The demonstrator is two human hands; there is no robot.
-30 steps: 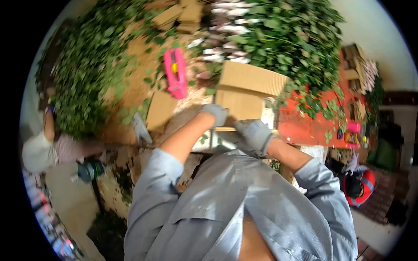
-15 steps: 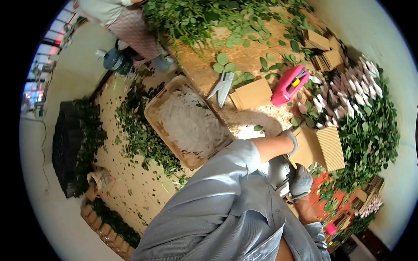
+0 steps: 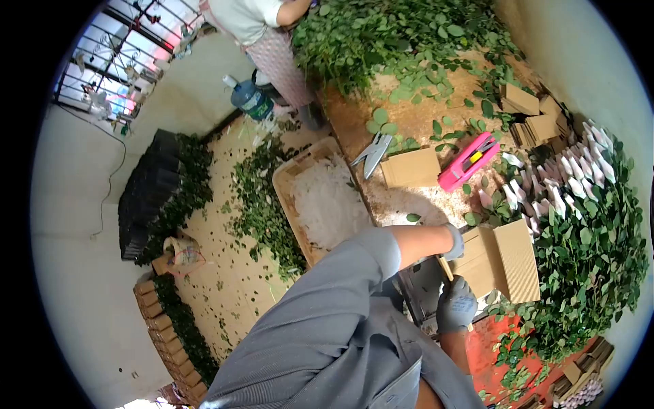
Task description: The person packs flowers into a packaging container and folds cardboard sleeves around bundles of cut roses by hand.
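Observation:
My left hand (image 3: 454, 242), in a grey glove, is over the near edge of the folded corrugated cardboard (image 3: 477, 262); its fingers are hidden behind the wrist. Just below it, my right hand (image 3: 456, 305), also gloved, is closed around a thin tan strip (image 3: 445, 268) that shows above and below the fist. Whether this strip is a cardboard edge or a separate piece, I cannot tell. One flap of the cardboard (image 3: 518, 262) stands raised. Beyond lie a flat cardboard piece (image 3: 412, 168), a pink tool with a yellow part (image 3: 470, 161) and a grey two-handled metal tool (image 3: 374, 154).
Leafy stems with pale pink wrapped heads (image 3: 565, 180) are heaped at right. Cardboard stacks (image 3: 538, 126) stand by the wall. A plastic bin (image 3: 289, 187) of white scraps is beside the wooden table (image 3: 347, 112). A co-worker (image 3: 279, 61) stands behind loose greenery (image 3: 402, 34).
The view has shifted, so the surroundings sit differently in the frame. My hands remain at the cardboard, with the right one now turned more upright around the strip.

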